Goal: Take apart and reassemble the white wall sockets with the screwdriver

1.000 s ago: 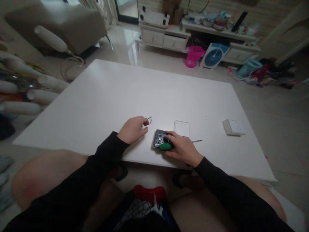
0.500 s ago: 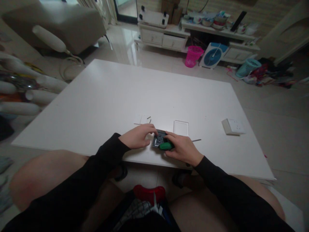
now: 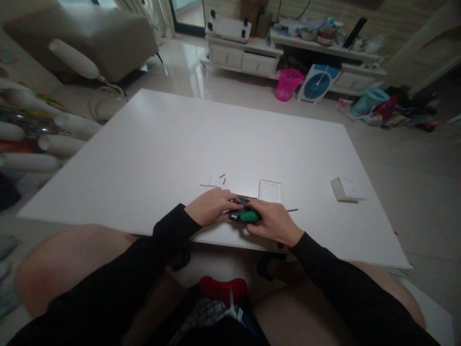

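Observation:
Near the front edge of the table, my left hand (image 3: 213, 206) has its fingers closed on the left side of a dark grey wall socket module (image 3: 235, 216), partly hidden under both hands. My right hand (image 3: 272, 220) is wrapped around a screwdriver with a green handle (image 3: 249, 216). Its metal shaft (image 3: 293, 210) sticks out to the right behind that hand. The right fingertips also touch the module's far side. Just beyond lies a white rectangular frame (image 3: 270, 191). Two small screws (image 3: 223, 179) rest next to thin white cover plates (image 3: 210, 179).
A white socket box (image 3: 347, 189) stands on the right part of the white table (image 3: 201, 129). Across the floor are a pink basket (image 3: 288, 85), a blue and white fan (image 3: 317, 83) and a low cabinet (image 3: 241, 60). My knees are below the table's front edge.
My left hand has shifted slightly right and closed onto the module. The module has tilted, so less of its face shows. My right hand stays nearly in place with the screwdriver.

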Demonstrator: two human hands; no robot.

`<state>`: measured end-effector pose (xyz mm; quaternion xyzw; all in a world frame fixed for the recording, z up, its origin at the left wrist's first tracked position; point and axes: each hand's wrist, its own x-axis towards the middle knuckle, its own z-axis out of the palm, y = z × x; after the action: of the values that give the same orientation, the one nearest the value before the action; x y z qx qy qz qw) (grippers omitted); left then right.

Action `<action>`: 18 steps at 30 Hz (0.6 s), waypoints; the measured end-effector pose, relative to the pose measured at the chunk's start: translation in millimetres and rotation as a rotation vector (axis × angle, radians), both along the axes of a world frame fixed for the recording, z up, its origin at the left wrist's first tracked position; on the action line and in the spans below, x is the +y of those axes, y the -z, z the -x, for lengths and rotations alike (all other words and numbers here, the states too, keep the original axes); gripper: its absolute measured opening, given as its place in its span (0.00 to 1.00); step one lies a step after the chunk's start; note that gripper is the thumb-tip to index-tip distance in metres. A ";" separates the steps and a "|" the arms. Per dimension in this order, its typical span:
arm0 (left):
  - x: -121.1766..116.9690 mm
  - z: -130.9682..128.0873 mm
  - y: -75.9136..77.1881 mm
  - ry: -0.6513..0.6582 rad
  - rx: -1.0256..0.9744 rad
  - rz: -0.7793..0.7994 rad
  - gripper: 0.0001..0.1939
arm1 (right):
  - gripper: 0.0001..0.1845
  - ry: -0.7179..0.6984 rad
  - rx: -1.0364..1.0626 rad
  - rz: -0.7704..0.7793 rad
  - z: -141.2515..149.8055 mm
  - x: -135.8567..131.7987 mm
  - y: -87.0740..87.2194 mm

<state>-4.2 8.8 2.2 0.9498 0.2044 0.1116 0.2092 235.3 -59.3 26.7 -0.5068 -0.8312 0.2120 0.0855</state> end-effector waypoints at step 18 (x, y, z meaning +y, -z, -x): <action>-3.1 11.7 -14.4 0.018 -0.469 -0.314 0.26 | 0.20 0.688 0.843 -0.062 -18.0 10.3 -12.5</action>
<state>-16.0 5.7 16.6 0.9205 0.1222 0.3568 0.1019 253.3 -48.9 39.2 -0.6178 -0.5169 0.3321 0.4907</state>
